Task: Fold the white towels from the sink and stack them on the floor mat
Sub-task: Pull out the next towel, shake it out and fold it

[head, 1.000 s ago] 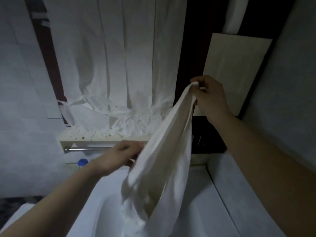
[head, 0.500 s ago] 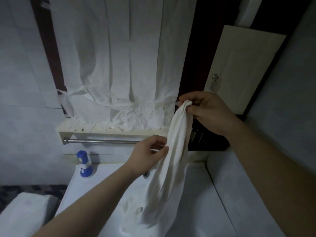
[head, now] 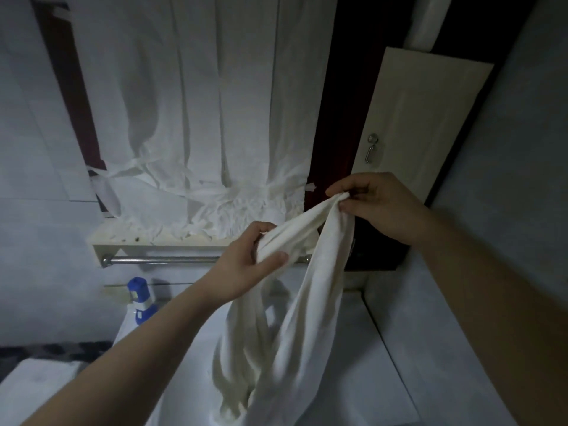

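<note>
Head view, 1 item in hand. White towel (head: 295, 318): lifted over the sink (head: 347, 358), its tail hanging down into the basin. My right hand (head: 378, 204) has its grip pinched on the top edge, held high so the cloth drops free. My left hand (head: 246, 265) has its grip clenched on a bunched length lower down, likely working along the hem to find a corner before the 1st fold.

Surroundings: blue-capped bottle (head: 140, 299) on the sink's left rim, near my left forearm. Metal rail (head: 159, 259) under a shelf (head: 153, 242) just behind my left hand; a wide spread could catch it. White curtain (head: 199, 118) heaped on that shelf. Cabinet door (head: 415, 124) with key (head: 370, 150) behind my right hand. White mass (head: 33, 385) at lower left; too blurred to tell whether towels or mat.
</note>
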Tool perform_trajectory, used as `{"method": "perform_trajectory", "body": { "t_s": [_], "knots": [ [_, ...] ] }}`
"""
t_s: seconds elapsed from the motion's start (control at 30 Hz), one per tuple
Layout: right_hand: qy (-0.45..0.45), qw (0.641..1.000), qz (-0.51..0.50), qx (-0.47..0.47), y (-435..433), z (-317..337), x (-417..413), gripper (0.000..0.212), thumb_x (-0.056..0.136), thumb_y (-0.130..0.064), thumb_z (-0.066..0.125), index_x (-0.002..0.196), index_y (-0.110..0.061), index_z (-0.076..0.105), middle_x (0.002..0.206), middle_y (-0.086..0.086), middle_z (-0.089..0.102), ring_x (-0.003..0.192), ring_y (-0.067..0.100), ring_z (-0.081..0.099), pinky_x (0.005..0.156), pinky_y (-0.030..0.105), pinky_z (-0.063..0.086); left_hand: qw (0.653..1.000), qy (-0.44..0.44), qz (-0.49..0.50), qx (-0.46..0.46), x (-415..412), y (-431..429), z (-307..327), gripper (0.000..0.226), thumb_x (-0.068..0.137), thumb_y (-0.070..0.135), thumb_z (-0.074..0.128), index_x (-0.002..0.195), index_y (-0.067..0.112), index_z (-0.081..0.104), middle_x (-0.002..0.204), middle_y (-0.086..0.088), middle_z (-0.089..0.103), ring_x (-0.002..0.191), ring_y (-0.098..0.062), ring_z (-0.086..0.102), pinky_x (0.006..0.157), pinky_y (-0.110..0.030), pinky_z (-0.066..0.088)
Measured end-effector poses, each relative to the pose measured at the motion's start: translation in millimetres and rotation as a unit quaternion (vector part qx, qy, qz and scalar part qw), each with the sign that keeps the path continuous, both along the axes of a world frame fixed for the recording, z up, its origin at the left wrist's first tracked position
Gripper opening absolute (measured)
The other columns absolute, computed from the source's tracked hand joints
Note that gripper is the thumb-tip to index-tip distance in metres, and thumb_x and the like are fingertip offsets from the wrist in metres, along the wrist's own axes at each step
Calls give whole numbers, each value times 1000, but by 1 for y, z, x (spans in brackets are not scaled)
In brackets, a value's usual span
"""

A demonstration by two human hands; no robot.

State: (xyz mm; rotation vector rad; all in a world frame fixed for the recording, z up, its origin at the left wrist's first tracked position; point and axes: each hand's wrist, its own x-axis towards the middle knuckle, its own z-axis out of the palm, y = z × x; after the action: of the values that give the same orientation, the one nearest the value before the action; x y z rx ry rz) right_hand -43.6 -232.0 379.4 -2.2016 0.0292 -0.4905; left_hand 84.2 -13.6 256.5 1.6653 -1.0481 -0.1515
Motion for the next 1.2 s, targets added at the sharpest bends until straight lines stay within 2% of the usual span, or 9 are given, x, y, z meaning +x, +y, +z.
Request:
{"method": "perform_trajectory", "body": {
  "t_s": [0.13, 0.23, 0.3, 0.4, 0.6, 0.77, 0.87, 1.0, 1.2],
  "knots": [
    [-13, 1000, -9, 1, 7, 3, 4, 29, 90, -1, 65, 99, -27, 74, 107, -10, 73, 99, 0, 68, 87, 13, 51, 999, -20, 34, -33, 9, 3, -7, 41, 85, 12, 63, 111, 43, 59, 101, 11, 67, 85, -12, 66, 69, -18, 50],
    [-12, 1000, -19, -17, 11, 6, 9, 28, 90, -6, 67, 99, -32, 74, 110, -12, 72, 101, 0, 67, 90, 15, 51, 995, -9, 86, -43, 10, 4, -12, 33, 79, 11, 64, 101, 35, 65, 103, 12, 68, 92, -8, 69, 71, -19, 55],
    [-26, 999, -39, -28, 13, 11, 12, 27, 91, -10, 68, 98, -35, 72, 110, -15, 71, 103, -2, 66, 92, 15, 50, 994, 2, 108, -30, 11, 4, -12, 19, 81, 10, 70, 87, 27, 64, 86, 15, 69, 80, -3, 67, 68, -16, 52],
    [-64, 995, -69, -43, 17, 22, 17, 24, 92, -14, 66, 98, -37, 71, 109, -18, 69, 102, -6, 64, 93, 14, 49, 996, 19, 74, 48, 14, 7, -11, 22, 84, 15, 73, 77, 21, 53, 62, 14, 59, 56, -2, 52, 58, -14, 41],
    [-160, 979, -121, -42, 30, 50, 22, 22, 93, -10, 64, 105, -25, 74, 88, -20, 66, 63, -14, 59, 61, 4, 43, 992, -25, 88, 81, 19, 6, 1, 21, 80, 14, 70, 83, 30, 57, 73, 3, 59, 60, -5, 49, 59, -20, 43],
    [-204, 965, -165, -1, 30, 57, 14, 22, 94, -7, 61, 105, -23, 71, 89, -6, 69, 46, 3, 60, 46, 19, 49, 974, -42, 167, 149, 35, 18, -20, 22, 80, 12, 68, 73, 26, 52, 70, 9, 56, 58, -1, 54, 52, -16, 36],
    [-178, 969, -169, -11, 29, 52, 15, 22, 95, -8, 60, 107, -24, 70, 96, -3, 69, 50, 1, 62, 45, 17, 49, 972, -14, 180, 150, 42, 24, -33, 13, 81, 16, 72, 79, 18, 59, 66, 6, 59, 53, 2, 54, 53, -21, 39],
    [-149, 972, -183, -20, 25, 41, 17, 23, 95, -9, 59, 107, -25, 71, 96, -10, 67, 57, -3, 64, 48, 14, 50, 976, -9, 173, 131, 44, 29, -38, 37, 84, 40, 76, 67, 17, 52, 53, 8, 45, 46, -7, 40, 48, -20, 33],
    [-160, 961, -223, 15, 11, 41, 25, 27, 92, -7, 60, 104, -26, 74, 103, -5, 70, 77, 17, 73, 69, 36, 63, 985, 39, 152, 71, 45, 32, -41, 24, 91, 31, 70, 74, 20, 57, 62, 7, 58, 53, -5, 50, 55, -21, 38]
  ]
}}
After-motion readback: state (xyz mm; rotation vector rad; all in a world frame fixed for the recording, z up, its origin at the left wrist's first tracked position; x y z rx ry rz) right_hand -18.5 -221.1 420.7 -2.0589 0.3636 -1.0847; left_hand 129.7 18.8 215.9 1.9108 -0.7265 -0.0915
